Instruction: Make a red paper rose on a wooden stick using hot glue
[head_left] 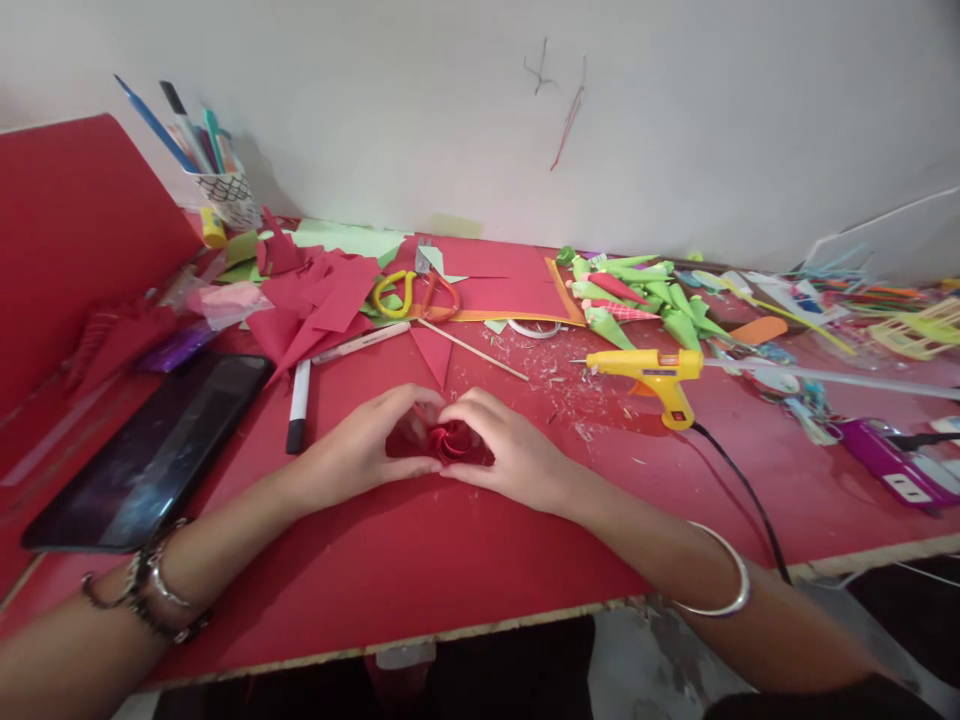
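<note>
Between my two hands, just above the red tabletop, is a rolled piece of red paper (452, 440) with its curled layers showing. My left hand (371, 445) holds it from the left, thumb and fingers curved round it. From the right, my right hand (506, 445) grips the same roll with thumb and bent fingers. The fingertips of both hands meet around the paper and hide part of it. Just beyond them lie a red paper triangle (433, 355) and a thin wooden stick (474, 350).
A yellow glue gun (660, 380) lies right, its black cord running off the front edge. Green paper cones (679, 310) are heaped behind it. Scissors (394, 295), red paper pieces (330, 290), a marker (298, 405) and a phone (150, 450) lie left. A pen cup (229, 195) stands back left.
</note>
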